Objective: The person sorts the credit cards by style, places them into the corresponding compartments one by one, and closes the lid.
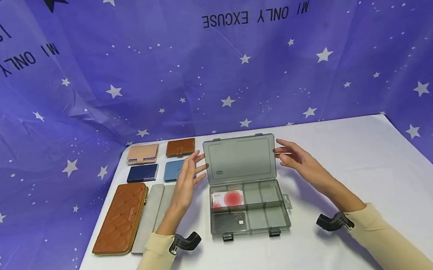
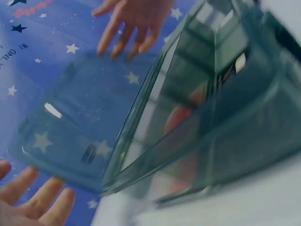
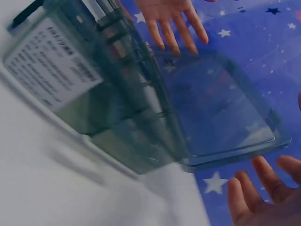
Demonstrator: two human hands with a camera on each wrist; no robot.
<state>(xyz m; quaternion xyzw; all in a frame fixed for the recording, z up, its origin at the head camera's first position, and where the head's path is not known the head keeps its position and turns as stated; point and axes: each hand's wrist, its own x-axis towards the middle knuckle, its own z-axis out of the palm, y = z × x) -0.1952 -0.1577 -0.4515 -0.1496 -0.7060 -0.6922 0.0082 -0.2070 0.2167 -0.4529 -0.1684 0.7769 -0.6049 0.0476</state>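
Observation:
A smoky grey clear compartment box (image 1: 212, 227) stands open on the white table, its lid (image 1: 240, 159) raised upright at the back. A red-and-white card (image 1: 228, 198) and a dark card (image 1: 232, 221) lie in its left compartments. My left hand (image 1: 194, 167) hovers at the lid's left edge and my right hand (image 1: 285, 153) at its right edge, both with straight spread fingers holding nothing. The left wrist view shows the lid (image 2: 80, 127), my left hand (image 2: 35, 202) below it and my right hand (image 2: 131, 21) beyond. The right wrist view shows the lid (image 3: 221, 113) between my right hand (image 3: 261, 195) and left hand (image 3: 171, 19).
Left of the box lie a long brown wallet (image 1: 120, 218), grey sleeves (image 1: 153, 214), and small pink (image 1: 143, 154), brown (image 1: 180, 147), navy (image 1: 142, 173) and blue (image 1: 173, 170) card holders. A blue starry cloth (image 1: 315, 72) hangs behind the table.

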